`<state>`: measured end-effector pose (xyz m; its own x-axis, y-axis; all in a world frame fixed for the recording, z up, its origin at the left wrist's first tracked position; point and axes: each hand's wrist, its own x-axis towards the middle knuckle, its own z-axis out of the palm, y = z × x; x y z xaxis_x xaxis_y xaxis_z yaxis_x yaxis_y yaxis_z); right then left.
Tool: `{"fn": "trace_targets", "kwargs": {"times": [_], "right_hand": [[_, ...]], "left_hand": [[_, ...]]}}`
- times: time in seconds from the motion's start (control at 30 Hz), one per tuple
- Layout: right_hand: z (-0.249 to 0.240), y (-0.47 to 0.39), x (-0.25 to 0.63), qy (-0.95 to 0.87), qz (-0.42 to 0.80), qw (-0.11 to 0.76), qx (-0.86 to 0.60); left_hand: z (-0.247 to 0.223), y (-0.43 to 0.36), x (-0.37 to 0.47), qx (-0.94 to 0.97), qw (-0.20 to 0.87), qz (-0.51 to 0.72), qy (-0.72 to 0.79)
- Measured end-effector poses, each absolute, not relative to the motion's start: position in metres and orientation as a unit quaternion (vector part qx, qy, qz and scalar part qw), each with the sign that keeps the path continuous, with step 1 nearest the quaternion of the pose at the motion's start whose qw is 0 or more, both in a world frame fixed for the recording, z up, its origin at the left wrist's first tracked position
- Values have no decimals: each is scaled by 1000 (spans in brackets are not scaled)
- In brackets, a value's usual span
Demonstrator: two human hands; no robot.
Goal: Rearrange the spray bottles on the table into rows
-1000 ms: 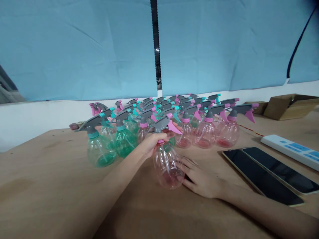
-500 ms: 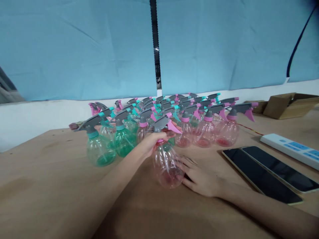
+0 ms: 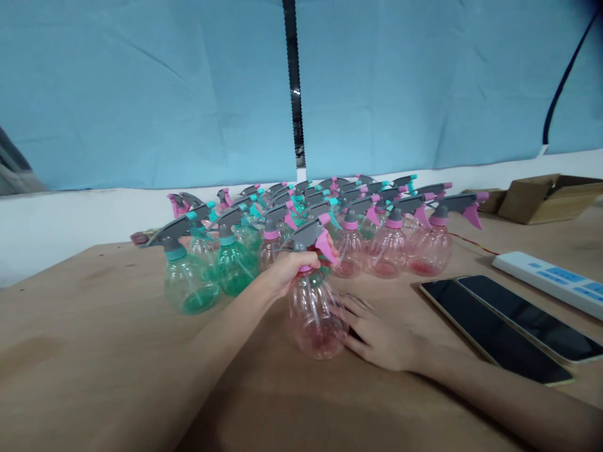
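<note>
A clear pink spray bottle [image 3: 316,329] stands upright in front of me, with a grey spray head, a pink trigger and a pink collar. My left hand [image 3: 294,269] is closed around its neck, just below the head. Low on the right side, my right hand [image 3: 372,333] holds the bottle's round body, the fingers reaching partly behind it. Through the clear wall a dip tube shows. Beyond stand several more spray bottles in rows, among them a green one [image 3: 191,282] at the left and a pink one [image 3: 431,251] at the right.
Two dark-screened phones [image 3: 494,333] lie on the wooden table [image 3: 85,351] to the right. Past them are a white power strip [image 3: 556,279] and an open cardboard box [image 3: 541,204]. A blue sheet [image 3: 164,94] hangs behind the table.
The spray head has turned slightly in my left hand, its trigger shifting a little left and toward me. My right hand stays almost still at the bottle's body.
</note>
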<state>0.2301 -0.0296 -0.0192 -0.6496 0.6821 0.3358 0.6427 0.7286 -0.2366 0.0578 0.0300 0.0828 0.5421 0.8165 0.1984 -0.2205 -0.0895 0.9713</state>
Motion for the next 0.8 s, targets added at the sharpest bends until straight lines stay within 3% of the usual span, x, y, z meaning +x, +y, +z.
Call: {"fn": "trace_targets", "kwargs": {"times": [0.5,0.63,0.8], "right_hand": [[-18,-30,230,-908,45,204,-363],[-18,-30,230,-906,44,204,-367],[-19,-31,231,-905,57,200,-372]], "left_hand": [[82,32,55,623,633,406,213],[76,25,59,647,580,402,289],[69,1,47,649,467,494,343]]}}
